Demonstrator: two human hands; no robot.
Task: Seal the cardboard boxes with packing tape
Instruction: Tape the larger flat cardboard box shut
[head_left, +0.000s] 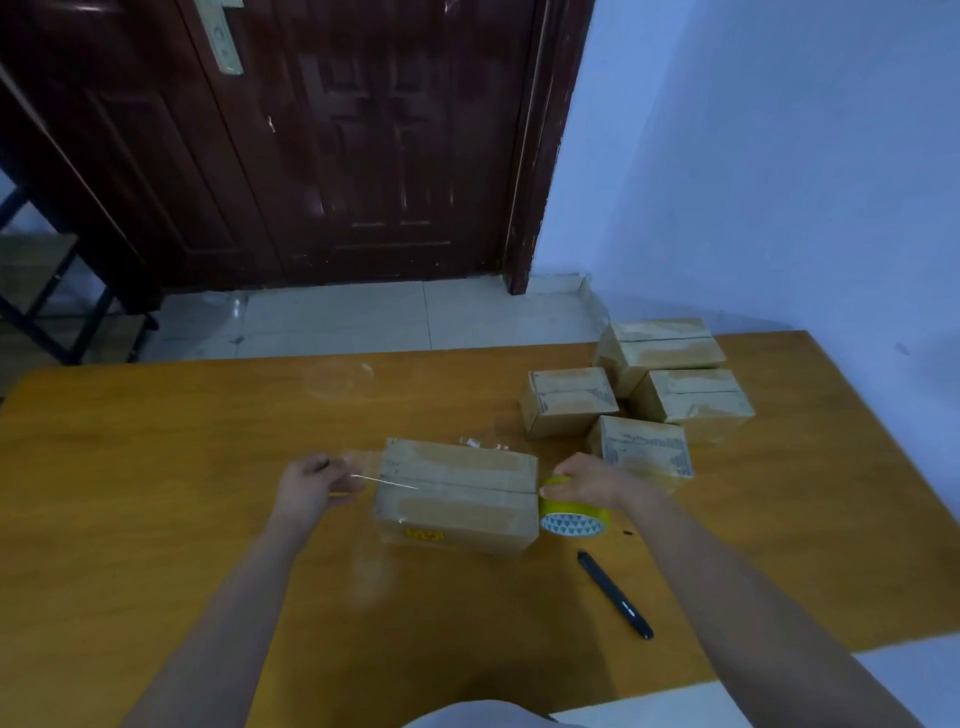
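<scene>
Tape stretched across a box (457, 493)
Left hand (311, 483) pinches the tape end (363, 467); right hand (587, 480) grips the roll (571, 517).

Dim bluish indoor light, soft overall blur, wide-angle bending at edges

Five cardboard boxes (457, 493), one tape roll (574, 514), one pen (615, 595).

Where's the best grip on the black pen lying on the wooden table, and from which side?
Pinch the slim black pen across its mid-barrel, coming straight down from above. It lies flat on the orange-brown wooden table, slanted, with bare table on both long sides, so fingers fit either side. The right hand is nearest, but it is gripping the yellow tape roll.
</scene>
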